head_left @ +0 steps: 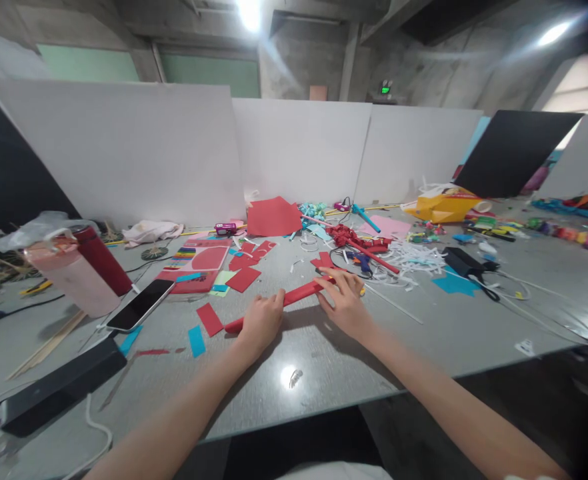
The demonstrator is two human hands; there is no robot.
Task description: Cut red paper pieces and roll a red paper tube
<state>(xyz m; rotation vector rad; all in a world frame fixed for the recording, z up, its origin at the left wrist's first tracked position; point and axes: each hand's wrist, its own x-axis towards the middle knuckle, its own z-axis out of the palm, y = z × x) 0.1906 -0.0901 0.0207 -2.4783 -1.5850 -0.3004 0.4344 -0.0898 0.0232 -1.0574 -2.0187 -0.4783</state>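
Across the middle of the table lies a long, narrow roll of red paper (301, 293), slanting up to the right. My left hand (264, 317) is closed around its left part, and the roll's end sticks out past the wrist side. Over the right end, my right hand (344, 300) pinches the roll between thumb and fingers. Beside the left hand are a red paper strip (209, 320) and a blue paper piece (197, 341). Behind the hands lies a red paper rectangle (244, 279). A thin white stick (394, 305) rests right of my right hand.
To the left stand a pink bottle (74, 277) and a red flask (101, 260), with a phone (141, 305) and a black power strip (64, 387) in front. White paper shreds (414, 260), a black adapter (464, 262) and cables lie right. White panels (299, 150) rise behind.
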